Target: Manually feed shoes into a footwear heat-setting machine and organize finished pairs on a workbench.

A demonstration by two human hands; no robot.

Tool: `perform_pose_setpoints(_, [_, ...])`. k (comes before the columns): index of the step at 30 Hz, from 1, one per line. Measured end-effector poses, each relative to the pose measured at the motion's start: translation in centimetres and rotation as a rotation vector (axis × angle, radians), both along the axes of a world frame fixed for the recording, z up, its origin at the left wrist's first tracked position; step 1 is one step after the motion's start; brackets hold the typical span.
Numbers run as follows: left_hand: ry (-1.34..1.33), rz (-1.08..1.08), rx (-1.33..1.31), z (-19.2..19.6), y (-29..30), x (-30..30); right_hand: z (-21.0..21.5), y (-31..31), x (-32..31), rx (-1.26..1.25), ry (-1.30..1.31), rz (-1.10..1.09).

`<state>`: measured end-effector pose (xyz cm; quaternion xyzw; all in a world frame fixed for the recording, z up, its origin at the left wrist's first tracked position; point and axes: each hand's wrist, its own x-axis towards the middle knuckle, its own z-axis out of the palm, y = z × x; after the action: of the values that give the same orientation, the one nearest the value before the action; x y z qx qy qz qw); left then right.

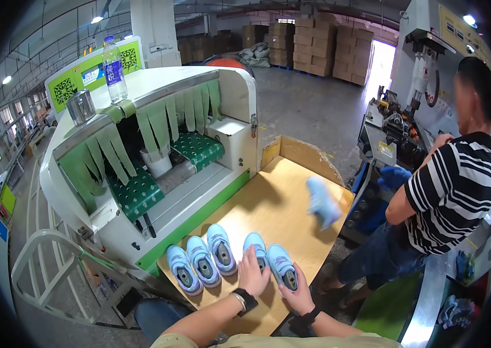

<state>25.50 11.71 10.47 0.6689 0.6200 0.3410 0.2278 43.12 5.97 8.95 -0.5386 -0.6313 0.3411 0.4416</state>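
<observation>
So from my head view, the only one I've got, the two light-blue sneakers I'm dealing with are straight ahead on the wooden tabletop (245,200), toes pointing away from me and a bit left, heels toward my belly. My right hand (299,292) is clamped round the heel end of the outer sneaker (282,262), thumb on one side, fingers on the other. My left hand (253,276) lies over the opening of the inner sneaker (255,240); can't tell how firmly it's gripping. The hands are apart but close, forearms angling in from either side so they nearly meet, left palm down. Left of them, a row of three sneakers (203,260) sits side by side, toes out too, with the left hand nearer. Ahead and to the right there's a blurry blue shoe (322,203) by the tabletop's far right edge, nearer my right hand, long axis running roughly away from me; can't tell if it's touching the wood.
</observation>
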Motion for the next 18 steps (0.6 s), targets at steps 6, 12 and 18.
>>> perform_pose_setpoints(6, [-0.395,0.052,0.051,-2.3,-0.7,0.3,1.1,0.3,-1.2,-0.073,0.013,-0.002])
perform_pose_setpoints(12, [-1.357,0.058,-0.452,6.3,1.7,-6.2,5.5,4.1,0.5,-0.177,0.372,-0.114])
perform_pose_setpoints(18, [-0.779,0.140,0.418,18.5,3.7,-16.6,15.3,14.7,-5.6,0.127,0.467,0.166])
